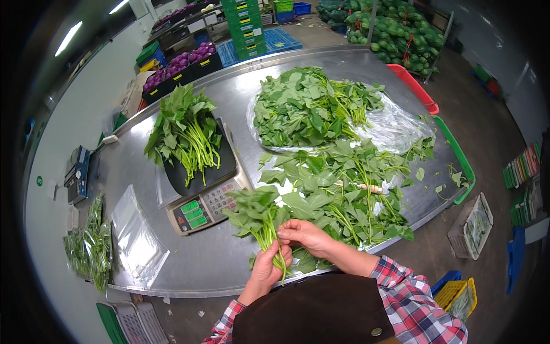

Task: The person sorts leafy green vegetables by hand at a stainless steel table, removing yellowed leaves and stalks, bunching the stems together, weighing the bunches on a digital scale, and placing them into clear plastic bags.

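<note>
A small bunch of leafy greens (259, 217) with pale green stems is gripped around its stems by my left hand (267, 267), at the table's near edge. My right hand (306, 237) pinches at the right side of the same stems, thumb and fingertips together. Just beyond, a digital scale (218, 202) with a lit green display carries a larger bunch of greens (186, 135) on its black pan. Loose greens (321, 209) spread to the right of my hands. Among them lies a tool with a light wooden handle (369, 187), partly covered by leaves.
A big heap of greens (309, 106) rests on clear plastic (392, 127) at the far side of the steel table (200, 261). Flat plastic bags (136, 241) and bagged greens (98, 243) lie left. Red (417, 89) and green trays (455, 155) border the right edge.
</note>
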Motion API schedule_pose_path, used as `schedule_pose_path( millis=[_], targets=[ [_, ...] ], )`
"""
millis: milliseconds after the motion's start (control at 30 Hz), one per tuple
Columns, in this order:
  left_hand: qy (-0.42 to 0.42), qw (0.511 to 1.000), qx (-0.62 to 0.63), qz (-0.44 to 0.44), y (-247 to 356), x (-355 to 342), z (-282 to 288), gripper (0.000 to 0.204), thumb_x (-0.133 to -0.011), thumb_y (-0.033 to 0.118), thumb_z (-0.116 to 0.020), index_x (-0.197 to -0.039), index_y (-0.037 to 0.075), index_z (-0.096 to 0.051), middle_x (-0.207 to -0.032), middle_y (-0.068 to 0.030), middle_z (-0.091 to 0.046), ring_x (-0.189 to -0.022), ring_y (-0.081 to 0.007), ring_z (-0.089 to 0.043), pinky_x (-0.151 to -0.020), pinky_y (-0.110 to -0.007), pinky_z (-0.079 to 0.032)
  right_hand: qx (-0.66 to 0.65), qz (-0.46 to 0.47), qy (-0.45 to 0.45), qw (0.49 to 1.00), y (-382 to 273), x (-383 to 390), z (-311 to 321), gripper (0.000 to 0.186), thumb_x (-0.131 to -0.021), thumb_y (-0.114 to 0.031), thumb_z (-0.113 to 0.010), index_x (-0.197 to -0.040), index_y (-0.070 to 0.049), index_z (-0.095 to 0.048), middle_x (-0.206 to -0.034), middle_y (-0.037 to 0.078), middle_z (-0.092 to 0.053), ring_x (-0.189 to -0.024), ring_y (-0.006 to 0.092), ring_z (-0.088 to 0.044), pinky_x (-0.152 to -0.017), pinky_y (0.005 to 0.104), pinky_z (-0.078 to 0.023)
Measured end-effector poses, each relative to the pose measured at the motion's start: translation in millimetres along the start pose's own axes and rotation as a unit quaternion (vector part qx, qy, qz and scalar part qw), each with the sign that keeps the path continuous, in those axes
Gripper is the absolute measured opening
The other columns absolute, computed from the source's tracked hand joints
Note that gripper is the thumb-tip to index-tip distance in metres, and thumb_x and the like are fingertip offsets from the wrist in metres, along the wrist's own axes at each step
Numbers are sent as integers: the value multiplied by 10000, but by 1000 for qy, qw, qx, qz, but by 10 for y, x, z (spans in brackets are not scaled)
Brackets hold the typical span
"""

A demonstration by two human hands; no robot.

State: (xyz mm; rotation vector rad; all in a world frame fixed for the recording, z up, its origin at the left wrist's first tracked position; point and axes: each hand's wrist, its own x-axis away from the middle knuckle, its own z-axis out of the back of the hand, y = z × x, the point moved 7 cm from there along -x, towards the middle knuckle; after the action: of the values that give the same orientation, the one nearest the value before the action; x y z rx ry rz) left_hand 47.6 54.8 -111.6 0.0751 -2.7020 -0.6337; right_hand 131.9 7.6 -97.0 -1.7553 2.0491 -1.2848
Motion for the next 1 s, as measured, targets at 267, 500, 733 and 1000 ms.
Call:
schedule_pose_path(
  millis=[267,500,733,1000],
  targets=[
    [69,997,-12,-44,17,65,148,272,-915,264,-494,-1025,20,-543,-691,-38,-504,-582,-133,-437,-524,-270,-361,45,83,89,992,18,74,46,134,-833,-123,-633,-890,-13,-582,-878,60,-611,-770,133,-590,-733,248,-462],
    [229,962,-52,-138,315,90,586,252,-901,253,-530,-1011,27,-551,-728,-21,-533,-584,-89,-453,-502,-222,-384,399,306,-130,855,-373,692,-631,114,-812,-83,-641,-901,-21,-606,-948,87,-635,-844,167,-616,-757,276,-489],
    [120,959,-250,-62,259,170,140,200,-882,186,-557,-971,8,-565,-752,-64,-590,-560,-95,-480,-502,-212,-387,333,166,36,927,-307,34,-190,235,-867,-175,-597,-1009,-1,-530,-810,27,-604,-626,67,-530,-564,218,-436],
    [148,980,-83,-109,442,178,176,238,-896,247,-540,-986,26,-542,-752,-69,-583,-590,-101,-484,-504,-225,-388,388,315,-58,864,-526,337,-559,99,-786,-106,-647,-849,-39,-611,-820,35,-584,-777,143,-559,-669,274,-439]
  ],
)
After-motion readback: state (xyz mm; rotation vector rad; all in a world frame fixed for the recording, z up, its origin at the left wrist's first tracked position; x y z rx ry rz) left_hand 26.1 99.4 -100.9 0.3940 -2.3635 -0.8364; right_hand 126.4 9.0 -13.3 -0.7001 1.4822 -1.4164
